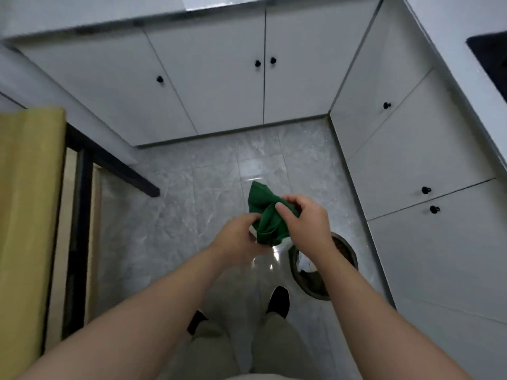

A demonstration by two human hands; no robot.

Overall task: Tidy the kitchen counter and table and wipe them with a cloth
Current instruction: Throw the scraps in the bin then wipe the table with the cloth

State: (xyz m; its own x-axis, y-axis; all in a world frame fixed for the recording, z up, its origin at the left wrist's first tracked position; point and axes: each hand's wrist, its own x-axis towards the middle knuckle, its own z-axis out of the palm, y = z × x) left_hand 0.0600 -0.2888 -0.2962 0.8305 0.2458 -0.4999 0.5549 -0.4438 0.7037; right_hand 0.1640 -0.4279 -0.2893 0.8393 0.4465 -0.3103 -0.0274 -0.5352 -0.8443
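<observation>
A crumpled green cloth hangs in the air above the grey floor, held between both hands. My left hand pinches its lower left side with the fingertips. My right hand grips its right side, thumb laid across the folds. The white counter runs along the top of the view, with a second stretch going down the right side. A table under a yellow cloth stands at the left edge.
White cabinet doors with black knobs stand ahead and to the right. A round waste bin with rubbish inside sits on the tiled floor below my right forearm. A dark hob corner shows at top right. My feet are at the bottom.
</observation>
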